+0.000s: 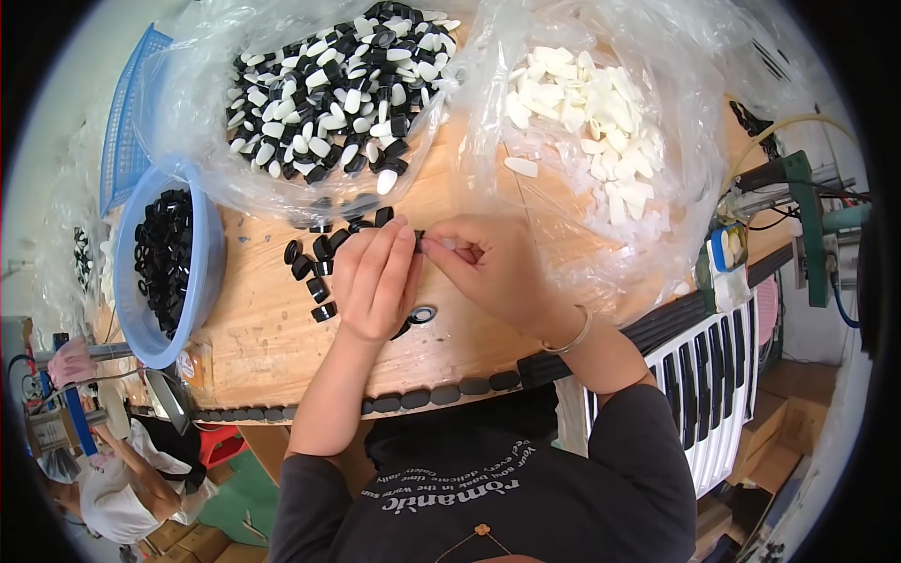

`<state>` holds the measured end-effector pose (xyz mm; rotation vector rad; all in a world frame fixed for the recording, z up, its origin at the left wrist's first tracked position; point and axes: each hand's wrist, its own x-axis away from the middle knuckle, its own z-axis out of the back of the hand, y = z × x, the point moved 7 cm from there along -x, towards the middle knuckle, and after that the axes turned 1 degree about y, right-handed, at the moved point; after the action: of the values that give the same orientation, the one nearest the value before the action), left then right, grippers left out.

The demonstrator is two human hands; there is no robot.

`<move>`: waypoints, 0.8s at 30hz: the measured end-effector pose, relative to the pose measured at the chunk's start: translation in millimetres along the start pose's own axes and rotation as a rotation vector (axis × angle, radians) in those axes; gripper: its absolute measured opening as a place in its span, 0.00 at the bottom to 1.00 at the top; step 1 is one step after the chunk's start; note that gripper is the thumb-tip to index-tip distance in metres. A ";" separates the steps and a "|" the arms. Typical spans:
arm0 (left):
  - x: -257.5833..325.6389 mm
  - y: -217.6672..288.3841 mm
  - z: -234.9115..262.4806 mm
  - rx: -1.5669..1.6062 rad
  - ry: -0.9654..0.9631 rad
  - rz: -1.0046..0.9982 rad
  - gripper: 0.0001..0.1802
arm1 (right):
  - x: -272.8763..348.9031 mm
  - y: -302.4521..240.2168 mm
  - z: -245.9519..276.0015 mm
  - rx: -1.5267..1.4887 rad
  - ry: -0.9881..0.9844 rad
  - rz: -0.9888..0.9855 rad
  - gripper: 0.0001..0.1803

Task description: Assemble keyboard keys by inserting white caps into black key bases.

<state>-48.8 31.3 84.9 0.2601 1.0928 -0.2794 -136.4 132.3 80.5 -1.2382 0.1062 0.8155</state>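
Note:
My left hand (377, 281) is over the middle of the wooden table, its fingers pressed together round a small black cap-like piece (419, 242) that shows only at the fingertips. My right hand (488, 267) meets it there, thumb and forefinger pinched at the same piece; whatever else lies in that pinch is hidden. Several loose short black caps (323, 311) lie to the left of and behind my left hand. Close to its wrist is a ring-shaped piece (423, 314) with a pale rim.
A clear plastic bag at the back holds black pieces with white oval ones (319, 122). Another bag, right, holds cream-white flat pieces (615, 122). At left, a blue basin (208, 272) contains black parts. A machine (807, 225) stands right; another person (131, 479) sits lower left.

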 end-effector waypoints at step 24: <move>0.2 -7.5 -6.1 0.035 0.004 -0.011 0.21 | -3.6 -9.8 -8.1 0.335 -0.014 0.562 0.09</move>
<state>-56.4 26.3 81.5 0.2865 1.0937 -0.3081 -130.3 122.7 87.2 -0.8880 0.5761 1.2324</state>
